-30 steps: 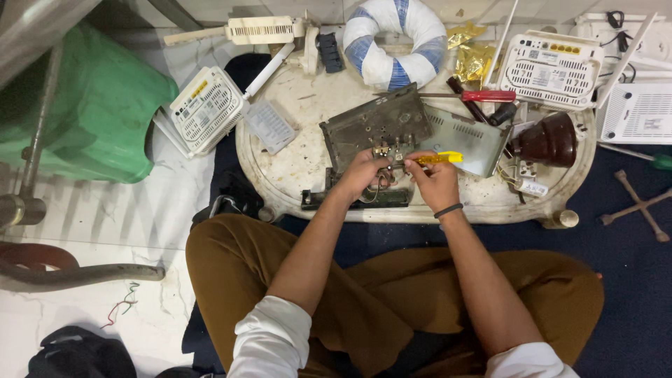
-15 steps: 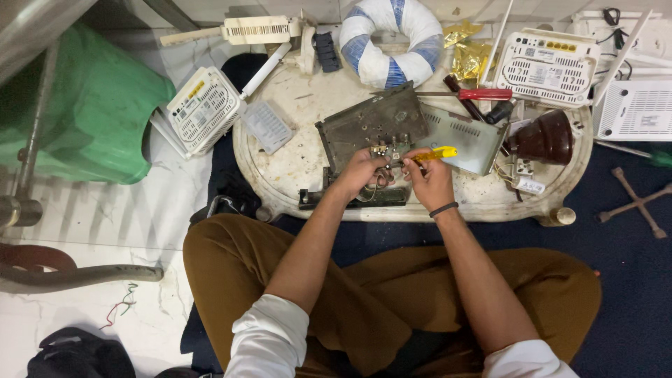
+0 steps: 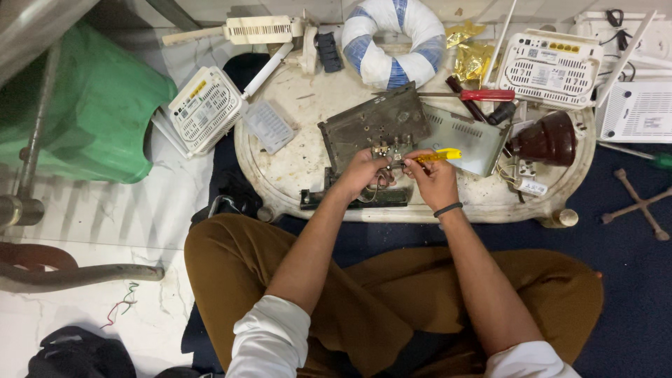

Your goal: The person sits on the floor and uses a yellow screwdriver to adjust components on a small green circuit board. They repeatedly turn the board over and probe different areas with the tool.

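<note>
The circuit board [image 3: 374, 129], mid-frame on the tabletop [image 3: 294, 164], I judge could get gouged if my right hand [image 3: 435, 180], closed around the yellow screwdriver [image 3: 437, 157], slips while my left hand [image 3: 364, 175] pinches the small part [image 3: 387, 150] at its edge.

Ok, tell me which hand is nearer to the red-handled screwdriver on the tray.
The right hand. It sits just below and slightly left of the red-handled screwdriver, gripping a yellow tool. The left hand is farther left, on the small metal part.
</note>
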